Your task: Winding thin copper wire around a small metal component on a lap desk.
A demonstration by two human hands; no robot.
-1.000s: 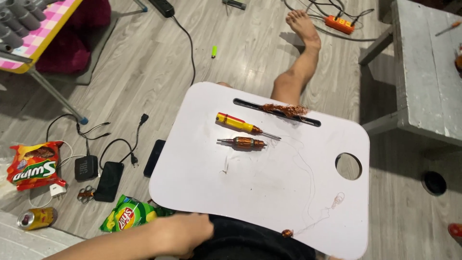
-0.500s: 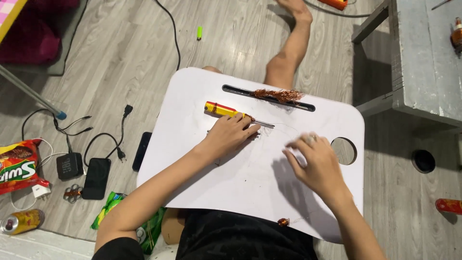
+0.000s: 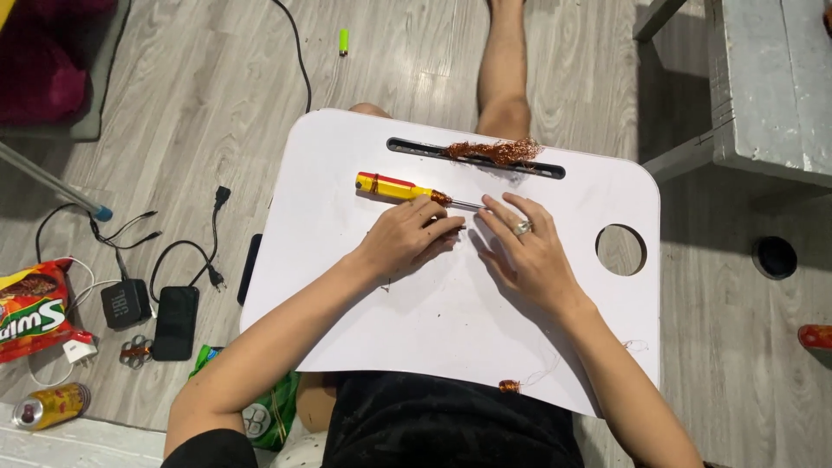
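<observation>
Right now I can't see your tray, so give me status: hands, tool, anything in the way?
Left hand and right hand flat on white tray. Fingertips at yellow screwdriver. Copper wire tangle behind.

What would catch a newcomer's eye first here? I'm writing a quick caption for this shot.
Two hands meet mid-board on a white lap tray: the left hand and the ringed right hand, fingers together just below a yellow-handled screwdriver. A tangle of copper wire sits in the tray's slot at its far edge. Snack bags and chargers litter the floor to the left.

Worktop (image 3: pixel 347 303): smooth matt white plastic. Screwdriver (image 3: pixel 394 186) beyond left hand (image 3: pixel 406 241): glossy yellow plastic handle, metal shaft. Floor (image 3: pixel 191 130): grey wood-grain.
</observation>
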